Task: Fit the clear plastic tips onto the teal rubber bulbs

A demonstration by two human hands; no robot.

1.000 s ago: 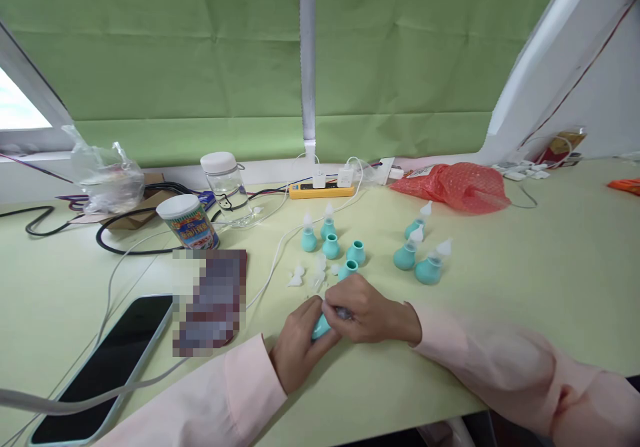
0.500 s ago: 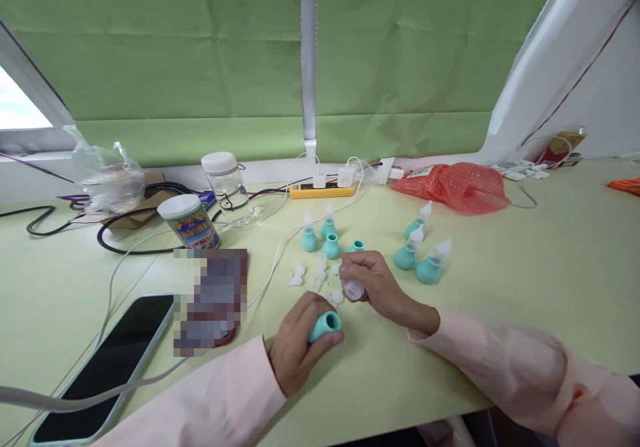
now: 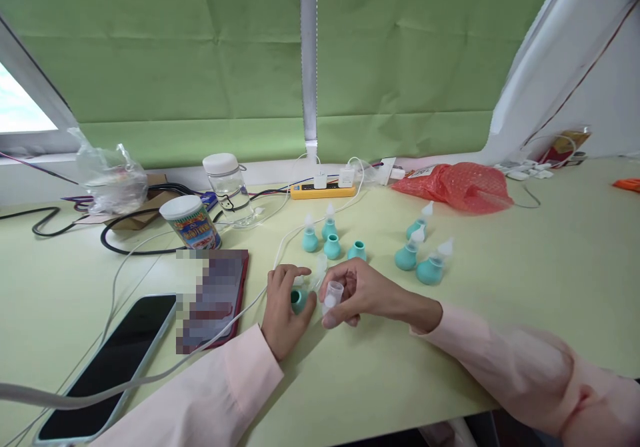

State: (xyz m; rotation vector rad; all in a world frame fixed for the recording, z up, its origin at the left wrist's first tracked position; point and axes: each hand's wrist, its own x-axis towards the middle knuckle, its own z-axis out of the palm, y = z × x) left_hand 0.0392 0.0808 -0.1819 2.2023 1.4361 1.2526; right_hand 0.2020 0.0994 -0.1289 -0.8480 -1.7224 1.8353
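My right hand (image 3: 357, 290) pinches a small clear plastic tube piece (image 3: 335, 291) with its wide open end up. Something white shows inside that piece. Left of it, my left hand (image 3: 285, 307) has thumb and fingers spread around a teal squeeze bulb (image 3: 299, 302); the fingers seem apart from it. Just beyond the hands lie small clear plastic parts (image 3: 321, 267), partly hidden. Two more open teal bulbs, one (image 3: 332, 247) on the left and one (image 3: 357, 251) on the right, stand behind them. Several bulbs with clear pointed tips, one being an assembled nasal aspirator (image 3: 430, 269), stand upright.
A dark phone (image 3: 110, 367) and a red-edged phone (image 3: 240, 300) lie left, crossed by a white cable (image 3: 165, 370). Behind are a snack tub (image 3: 193, 223), a clear bottle (image 3: 230, 193), a yellow power strip (image 3: 323, 192) and red bubble wrap (image 3: 465, 187).
My left hand has moved away from me, and its fingers have spread from around the teal bulb. My right hand has turned the clear piece upright and come slightly left and nearer.
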